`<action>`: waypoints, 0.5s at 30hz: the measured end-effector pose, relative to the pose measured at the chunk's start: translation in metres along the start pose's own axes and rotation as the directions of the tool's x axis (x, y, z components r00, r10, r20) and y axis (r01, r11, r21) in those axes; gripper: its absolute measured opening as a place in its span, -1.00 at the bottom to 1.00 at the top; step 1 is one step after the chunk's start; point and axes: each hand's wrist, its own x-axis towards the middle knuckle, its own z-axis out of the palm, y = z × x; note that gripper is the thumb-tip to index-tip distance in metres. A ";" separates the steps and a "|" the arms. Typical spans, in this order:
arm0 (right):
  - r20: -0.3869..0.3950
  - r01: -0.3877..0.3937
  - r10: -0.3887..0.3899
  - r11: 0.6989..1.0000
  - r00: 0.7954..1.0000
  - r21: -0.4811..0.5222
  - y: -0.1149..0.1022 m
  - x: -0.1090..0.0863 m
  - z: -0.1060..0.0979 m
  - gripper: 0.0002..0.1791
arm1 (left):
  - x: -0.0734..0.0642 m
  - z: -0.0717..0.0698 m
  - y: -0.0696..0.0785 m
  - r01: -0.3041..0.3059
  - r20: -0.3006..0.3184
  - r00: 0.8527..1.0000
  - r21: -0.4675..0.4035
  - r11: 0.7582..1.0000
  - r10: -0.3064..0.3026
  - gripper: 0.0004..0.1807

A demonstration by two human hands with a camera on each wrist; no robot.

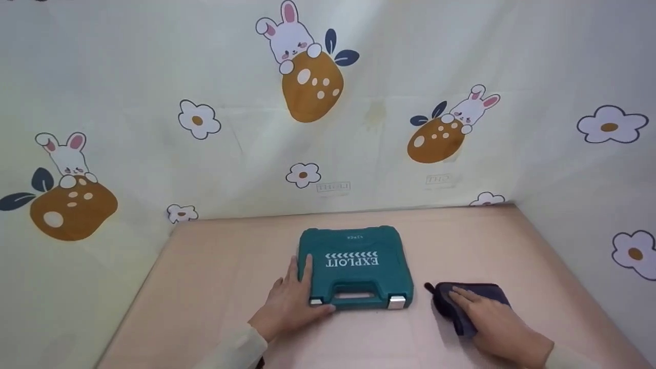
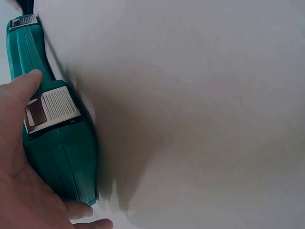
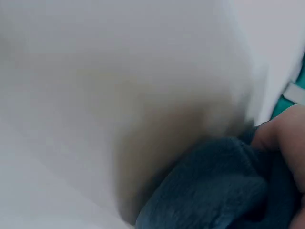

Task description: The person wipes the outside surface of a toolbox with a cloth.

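A green plastic tool case (image 1: pixel 353 256) lies flat and closed on the table, its white EXPLOIT lettering upside down to me. My left hand (image 1: pixel 289 302) rests against the case's near left corner, fingers fairly straight along the left side and lid edge. In the left wrist view the thumb (image 2: pixel 29 86) touches the front side beside a silver latch (image 2: pixel 57 107). To the right of the case, my right hand (image 1: pixel 499 325) holds a folded dark blue cloth (image 1: pixel 484 291) against the table. The right wrist view shows the thumb (image 3: pixel 286 136) at the fuzzy cloth's edge.
A pinkish-beige covering spans the table (image 1: pixel 215 271). Behind and at both sides stand pale fabric walls (image 1: pixel 128 61) printed with rabbits, orange fruit and flowers. The case's carrying handle (image 1: pixel 353 302) faces me, and a small loop (image 1: pixel 429 288) sticks out from the cloth.
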 end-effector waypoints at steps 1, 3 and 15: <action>-0.020 -0.006 0.006 1.000 1.000 0.015 0.001 0.002 -0.004 -0.32 | 0.000 0.000 0.000 0.001 0.001 1.000 -0.001 1.000 -0.001 0.41; -0.081 -0.008 0.012 0.999 0.997 0.054 0.004 0.005 -0.013 -0.33 | 0.001 0.000 0.001 0.000 0.003 1.000 -0.007 1.000 0.000 0.41; -0.358 0.004 0.075 0.976 0.931 0.216 0.003 0.048 -0.082 -0.43 | 0.001 0.001 0.001 0.003 0.000 1.000 -0.022 1.000 -0.003 0.40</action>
